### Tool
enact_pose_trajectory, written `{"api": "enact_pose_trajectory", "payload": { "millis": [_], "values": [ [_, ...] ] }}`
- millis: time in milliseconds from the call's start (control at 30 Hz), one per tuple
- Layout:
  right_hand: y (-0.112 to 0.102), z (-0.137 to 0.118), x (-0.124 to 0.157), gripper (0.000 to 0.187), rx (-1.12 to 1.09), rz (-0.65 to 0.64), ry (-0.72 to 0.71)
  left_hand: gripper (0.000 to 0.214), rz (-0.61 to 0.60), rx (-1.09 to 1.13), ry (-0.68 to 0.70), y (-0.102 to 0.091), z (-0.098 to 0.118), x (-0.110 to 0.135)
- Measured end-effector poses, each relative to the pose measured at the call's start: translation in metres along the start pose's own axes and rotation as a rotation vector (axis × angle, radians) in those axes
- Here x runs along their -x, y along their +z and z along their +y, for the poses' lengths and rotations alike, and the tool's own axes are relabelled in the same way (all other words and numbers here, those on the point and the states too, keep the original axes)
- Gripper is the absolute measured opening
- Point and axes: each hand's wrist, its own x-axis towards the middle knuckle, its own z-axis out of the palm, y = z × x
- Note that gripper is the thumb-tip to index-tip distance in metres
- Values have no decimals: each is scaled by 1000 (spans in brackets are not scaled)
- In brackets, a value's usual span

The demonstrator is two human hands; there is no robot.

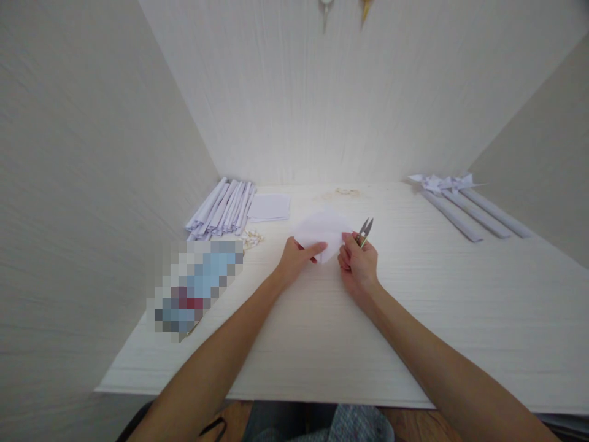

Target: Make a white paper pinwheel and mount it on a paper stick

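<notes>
My left hand (298, 258) pinches the near edge of a folded white paper (322, 230) held just above the white table (414, 319). My right hand (358, 264) is closed around small metal snips (365, 231), whose open blades point up and away beside the paper's right edge. Both hands meet near the table's middle.
A bundle of folded white paper strips (221, 212) lies at the back left beside a flat white sheet (270, 207). Three long paper rods with pinwheel tops (464, 205) lie at the back right. Small gold bits (252, 239) and a blurred patch (196, 285) sit on the left.
</notes>
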Motion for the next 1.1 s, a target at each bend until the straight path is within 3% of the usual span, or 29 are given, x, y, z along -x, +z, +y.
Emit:
{"api": "enact_pose_trajectory", "payload": {
  "millis": [167, 367, 600, 933, 1100],
  "values": [
    [1, 5, 3, 30, 141, -43, -1, 21, 131, -15, 76, -1, 0, -3],
    [-1, 13, 8, 26, 429, -214, 9, 23, 207, 65, 117, -3, 0, -5],
    [-4, 15, 6, 27, 501, -285, -24, 22, 167, 17, 138, -2, -2, -5],
    [-3, 14, 9, 21, 631, -338, -41, 21, 250, 54, 148, 0, 1, -4],
    [-3, 15, 8, 19, 684, -347, -80, 25, 361, 166, 132, -5, 0, -10]
  ]
}}
